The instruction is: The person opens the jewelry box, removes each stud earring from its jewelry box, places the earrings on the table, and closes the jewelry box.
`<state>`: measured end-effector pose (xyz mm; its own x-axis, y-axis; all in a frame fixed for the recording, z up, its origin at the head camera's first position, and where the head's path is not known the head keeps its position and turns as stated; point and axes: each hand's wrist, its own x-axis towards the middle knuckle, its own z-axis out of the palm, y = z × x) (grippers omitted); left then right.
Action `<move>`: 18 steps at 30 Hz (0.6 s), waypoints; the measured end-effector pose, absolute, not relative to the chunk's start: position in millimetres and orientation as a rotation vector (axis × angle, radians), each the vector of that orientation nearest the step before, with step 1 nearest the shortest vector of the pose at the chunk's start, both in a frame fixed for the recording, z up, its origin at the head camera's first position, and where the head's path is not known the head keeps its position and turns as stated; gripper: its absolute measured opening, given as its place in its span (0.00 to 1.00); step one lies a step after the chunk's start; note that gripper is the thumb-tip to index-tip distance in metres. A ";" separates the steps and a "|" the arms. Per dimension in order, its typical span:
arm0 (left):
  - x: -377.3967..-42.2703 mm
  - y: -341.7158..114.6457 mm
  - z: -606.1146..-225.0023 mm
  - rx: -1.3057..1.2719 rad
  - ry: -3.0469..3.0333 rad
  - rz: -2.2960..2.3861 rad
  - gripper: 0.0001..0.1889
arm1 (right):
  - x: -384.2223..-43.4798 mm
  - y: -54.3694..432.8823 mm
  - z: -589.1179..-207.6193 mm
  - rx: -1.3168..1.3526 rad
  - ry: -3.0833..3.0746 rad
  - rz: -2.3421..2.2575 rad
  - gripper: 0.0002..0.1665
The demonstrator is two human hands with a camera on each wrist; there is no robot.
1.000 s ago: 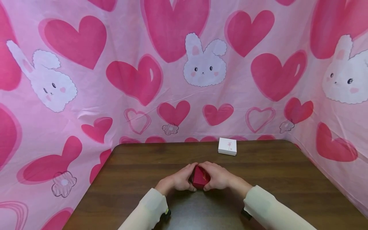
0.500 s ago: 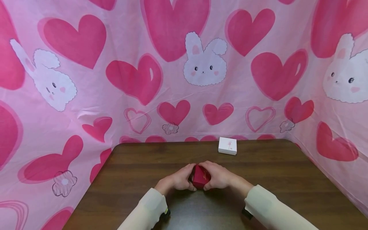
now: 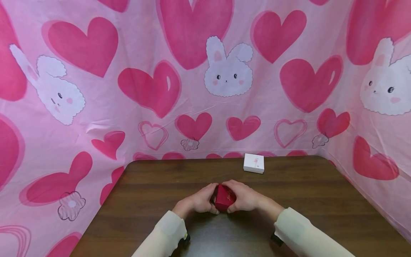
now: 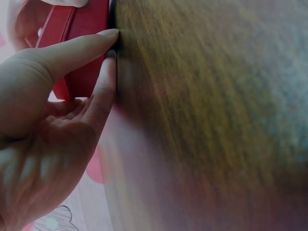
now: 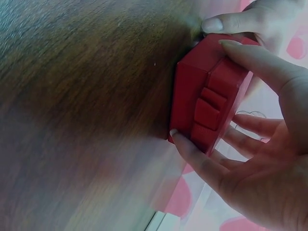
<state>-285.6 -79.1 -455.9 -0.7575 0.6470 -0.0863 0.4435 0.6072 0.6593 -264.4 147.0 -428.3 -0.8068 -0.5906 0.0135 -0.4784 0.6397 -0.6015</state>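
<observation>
A small red gift box (image 3: 223, 200) with gold lettering on top sits between both hands at the middle of the table. My left hand (image 3: 203, 200) grips its left side, thumb at the near corner and fingers around the far one. On the opposite side, my right hand (image 3: 245, 196) holds the box the same way. The right wrist view shows a red ribbon bow (image 5: 209, 109) on the box's side, with the thumb and a finger pinching its two ends. In the left wrist view, ribbed ribbon (image 4: 56, 29) runs along the lid, and fingertips reach the tabletop. Palms hide parts of the sides.
A flat white box (image 3: 253, 163) with a pink print lies near the far edge of the brown wooden table (image 3: 179, 171). Pink cloth (image 3: 192, 96) with hearts and rabbits hangs behind the table and along both sides.
Both hands stay in place around the red gift box. The box is turned very slightly, with a little more of its lettered top showing between the hands.
</observation>
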 end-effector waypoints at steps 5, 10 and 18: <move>-285.2 -79.5 -456.8 0.890 2.518 0.908 0.46 | -263.8 148.3 -428.7 -0.888 2.661 -0.914 0.52; -285.2 -80.1 -458.2 0.887 2.509 0.924 0.45 | -262.8 149.2 -429.4 -0.894 2.649 -0.929 0.52; -286.6 -80.2 -458.3 0.915 2.523 0.917 0.46 | -261.7 149.2 -426.9 -0.875 2.648 -0.950 0.52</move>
